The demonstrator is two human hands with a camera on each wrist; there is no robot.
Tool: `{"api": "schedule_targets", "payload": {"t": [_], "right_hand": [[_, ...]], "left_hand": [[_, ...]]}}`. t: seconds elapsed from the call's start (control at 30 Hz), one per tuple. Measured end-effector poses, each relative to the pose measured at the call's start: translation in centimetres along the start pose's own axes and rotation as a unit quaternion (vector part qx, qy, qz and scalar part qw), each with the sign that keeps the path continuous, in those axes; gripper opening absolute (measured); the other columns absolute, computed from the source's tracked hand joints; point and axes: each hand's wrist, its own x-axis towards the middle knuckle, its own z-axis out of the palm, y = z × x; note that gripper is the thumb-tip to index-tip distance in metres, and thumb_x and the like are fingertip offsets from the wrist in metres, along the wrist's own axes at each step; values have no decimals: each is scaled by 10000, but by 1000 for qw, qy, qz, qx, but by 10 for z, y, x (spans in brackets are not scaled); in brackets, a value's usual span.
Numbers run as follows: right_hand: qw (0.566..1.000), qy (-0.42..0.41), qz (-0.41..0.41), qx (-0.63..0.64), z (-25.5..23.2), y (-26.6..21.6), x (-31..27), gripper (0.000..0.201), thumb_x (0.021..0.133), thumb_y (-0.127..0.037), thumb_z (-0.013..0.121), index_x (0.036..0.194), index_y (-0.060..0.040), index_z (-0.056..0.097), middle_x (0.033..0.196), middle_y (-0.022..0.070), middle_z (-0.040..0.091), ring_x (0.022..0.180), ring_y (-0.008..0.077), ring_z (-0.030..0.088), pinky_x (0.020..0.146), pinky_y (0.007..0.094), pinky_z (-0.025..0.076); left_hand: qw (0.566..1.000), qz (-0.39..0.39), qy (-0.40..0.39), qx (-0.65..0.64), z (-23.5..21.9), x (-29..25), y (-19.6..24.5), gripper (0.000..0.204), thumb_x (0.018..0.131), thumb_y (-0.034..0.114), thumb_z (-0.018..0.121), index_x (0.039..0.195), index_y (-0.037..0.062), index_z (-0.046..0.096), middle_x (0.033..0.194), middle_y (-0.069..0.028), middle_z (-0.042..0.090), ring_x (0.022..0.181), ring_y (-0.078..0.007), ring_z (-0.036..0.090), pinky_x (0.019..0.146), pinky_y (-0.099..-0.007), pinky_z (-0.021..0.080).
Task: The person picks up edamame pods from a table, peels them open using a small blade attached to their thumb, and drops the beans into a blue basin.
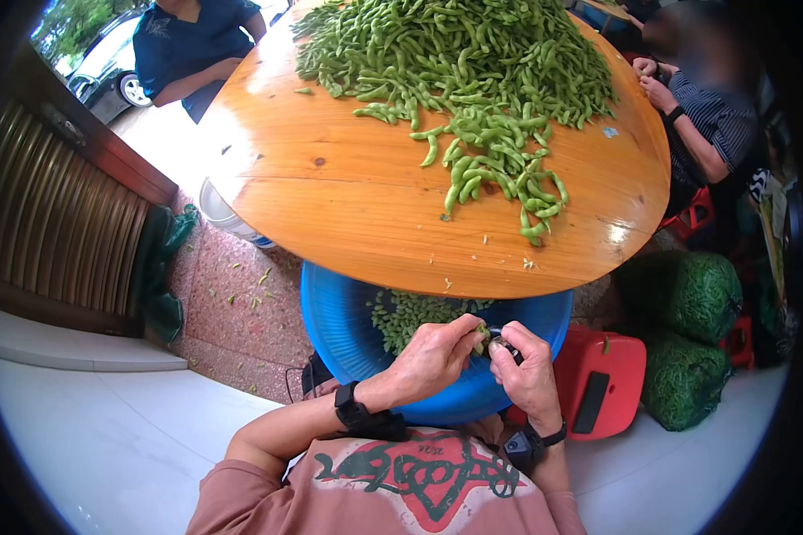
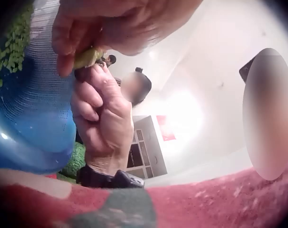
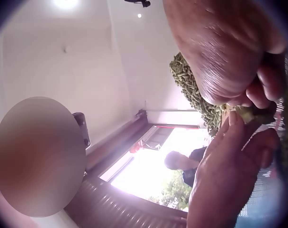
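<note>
Over a blue basin (image 1: pixel 326 334) with shelled green beans (image 1: pixel 401 316) in it, the two hands meet. My left hand (image 1: pixel 428 361) pinches a green pod (image 1: pixel 481 339) between thumb and fingers. Close against it on the right, my right hand (image 1: pixel 526 370) has its fingers curled round a small dark, shiny object (image 1: pixel 501 346), not clear enough to name. In the left wrist view the pod (image 2: pixel 87 58) lies between the fingertips of both hands. The right wrist view shows the pod (image 3: pixel 248 114) partly hidden by fingers.
A wooden table (image 1: pixel 330 192) bears a large heap of green pods (image 1: pixel 473 53), some spread towards me. At the right stand a red stool (image 1: pixel 629 374) and green net sacks (image 1: pixel 687 379). One person (image 1: pixel 192 53) is at the left, another (image 1: pixel 705 125) at the right.
</note>
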Motion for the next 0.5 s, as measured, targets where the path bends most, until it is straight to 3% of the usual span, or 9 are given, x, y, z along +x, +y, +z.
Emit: {"api": "schedule_targets", "payload": {"t": [0.07, 0.13, 0.17, 0.23, 0.3, 0.37, 0.4, 0.47, 0.5], "right_hand": [[1000, 12, 23, 9, 6, -1, 0, 56, 852, 27, 590, 893, 65, 579, 785, 118, 534, 627, 195, 567, 561, 314, 446], [985, 98, -83, -117, 14, 0, 3, 71, 846, 35, 582, 911, 62, 577, 812, 148, 547, 684, 281, 587, 612, 358, 471], [985, 96, -86, -116, 19, -3, 4, 71, 846, 35, 582, 911, 62, 577, 812, 148, 547, 684, 281, 587, 612, 358, 471], [949, 168, -162, -212, 26, -9, 7, 99, 839, 36, 582, 937, 51, 579, 847, 170, 554, 745, 365, 586, 658, 407, 484], [936, 169, -181, -249, 30, -7, 5, 112, 841, 35, 586, 954, 38, 582, 897, 181, 556, 753, 395, 585, 667, 442, 490], [911, 198, -215, -293, 35, -8, 4, 123, 840, 40, 583, 963, 37, 579, 932, 192, 549, 759, 410, 585, 666, 456, 490], [911, 195, -216, -293, 35, -8, 3, 123, 840, 40, 583, 963, 37, 579, 932, 192, 549, 759, 410, 585, 666, 456, 490], [896, 199, -225, -327, 35, -6, 3, 129, 844, 40, 586, 973, 35, 581, 939, 192, 543, 759, 400, 588, 641, 454, 492], [888, 201, -229, -345, 36, -5, 3, 132, 846, 40, 588, 978, 33, 582, 943, 192, 540, 759, 395, 590, 628, 453, 493]], "left_hand": [[998, -22, 5, -54, 3, 2, 4, 224, 1017, 143, 521, 1152, -24, 589, 675, -123, 611, 594, -202, 643, 550, -338, 499], [978, -126, 7, -163, 6, 9, 8, 250, 1033, 136, 469, 1207, -4, 582, 679, -45, 584, 588, -97, 570, 529, -272, 466], [979, -126, 11, -162, 10, 11, 6, 250, 1033, 136, 469, 1207, -4, 582, 679, -45, 584, 588, -97, 570, 529, -272, 466], [917, -155, 34, -367, 21, 17, -2, 249, 1035, 128, 446, 1218, 31, 584, 694, 33, 524, 595, -48, 485, 522, -223, 421], [890, -159, 76, -419, 36, 14, -1, 230, 1033, 121, 432, 1185, 57, 592, 752, 64, 497, 637, -16, 444, 542, -197, 394], [874, -133, 112, -455, 51, 13, -5, 191, 978, 57, 449, 1121, 20, 570, 853, -35, 549, 728, -115, 519, 619, -257, 436], [873, -133, 115, -456, 54, 12, -8, 191, 978, 57, 449, 1121, 20, 570, 853, -35, 549, 728, -115, 519, 619, -257, 436], [953, -14, 126, -275, 56, 11, -13, 213, 841, -9, 519, 1053, -35, 526, 955, -175, 541, 843, -318, 533, 733, -382, 453], [952, -14, 128, -276, 56, 10, -13, 213, 841, -9, 519, 1053, -35, 526, 955, -175, 541, 843, -318, 533, 733, -382, 453]]}}
